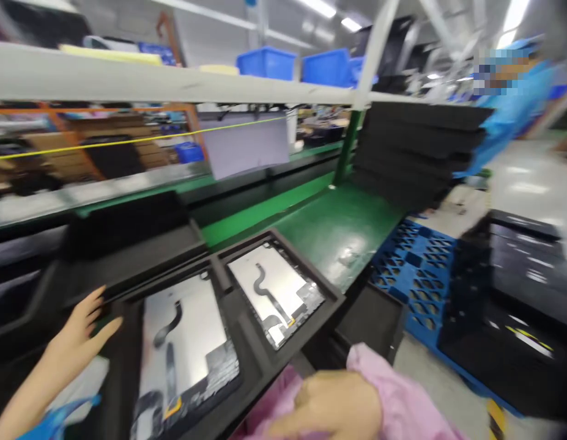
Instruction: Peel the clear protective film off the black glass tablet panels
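A black foam tray (249,351) lies on the bench in front of me, with two pockets. Each pocket holds a silver panel with a black flex cable: one on the left (191,330), one on the right (283,278). My left hand (81,333) rests at the tray's left edge, fingers spread and holding nothing. My right hand (331,403), in a pink sleeve, is at the tray's near edge with its fingers curled. What they grip is hidden.
The green bench top (338,226) runs to the right. A tall stack of black foam trays (416,153) stands at its far end. A blue pallet (416,269) and more black trays (517,305) sit on the floor at right. A co-worker in blue (512,104) stands behind.
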`<state>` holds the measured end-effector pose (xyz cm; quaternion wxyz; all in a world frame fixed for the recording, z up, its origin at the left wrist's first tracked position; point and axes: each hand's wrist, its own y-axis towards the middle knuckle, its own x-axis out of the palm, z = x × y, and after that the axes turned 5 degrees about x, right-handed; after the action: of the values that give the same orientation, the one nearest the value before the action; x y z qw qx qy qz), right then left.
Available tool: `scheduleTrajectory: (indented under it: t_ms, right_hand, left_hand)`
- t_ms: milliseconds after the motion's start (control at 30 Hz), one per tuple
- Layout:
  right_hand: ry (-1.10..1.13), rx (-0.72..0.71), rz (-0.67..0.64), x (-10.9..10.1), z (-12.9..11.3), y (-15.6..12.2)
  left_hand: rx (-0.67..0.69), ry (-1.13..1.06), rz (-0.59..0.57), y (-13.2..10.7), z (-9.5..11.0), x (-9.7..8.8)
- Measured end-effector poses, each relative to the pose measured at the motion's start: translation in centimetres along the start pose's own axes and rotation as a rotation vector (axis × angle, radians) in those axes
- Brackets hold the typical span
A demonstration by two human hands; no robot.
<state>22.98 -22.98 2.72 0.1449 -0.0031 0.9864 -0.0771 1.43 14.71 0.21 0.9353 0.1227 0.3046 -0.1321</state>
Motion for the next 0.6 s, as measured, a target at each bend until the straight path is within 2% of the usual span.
scheduleTrajectory:
  t_ms: [33, 67, 100, 133, 233, 300, 400, 500, 600]
  right_hand:
    - [-0.195, -0.15, -0.239, -1.0, -1.4, 2.0]
    - [-0.373, -0.257, -0.311, -1.7, -2.8, 4.5]
    - [-0.564, -0.298, -0.251, -2.1, -4.1, 7.5]
    - [-0.76, -0.278, -0.139, -2.3, -5.0, 10.7]
    - [-0.918, -0.21, -0.007, -1.7, -6.2, 20.2]
    - [-1.003, -0.166, 0.055, -1.1, -5.5, 24.6]
    - [-1.086, -0.132, 0.156, -0.5, -3.9, 27.6]
    - [-1.1, -0.117, 0.223, -0.2, -2.7, 27.9]
    - [-1.072, -0.087, 0.249, 0.0, -2.1, 28.1]
  left_hand:
    - [0.074, 0.001, 0.006, -1.5, 0.3, -1.1]
    - [0.156, -0.002, -0.011, -3.2, 0.9, -2.0]
    - [0.23, -0.009, -0.026, -5.0, 1.7, -2.6]
    - [0.272, -0.004, -0.061, -6.7, 2.6, -2.9]
    - [0.255, -0.01, -0.188, -11.2, 4.6, -3.3]
    - [0.193, -0.038, -0.227, -13.4, 4.5, -3.5]
    - [0.075, -0.135, -0.166, -15.7, 2.9, -3.7]
    - [-0.063, -0.265, -0.059, -17.2, 1.4, -3.5]
    - [-0.127, -0.357, -0.029, -18.0, 1.4, -2.9]
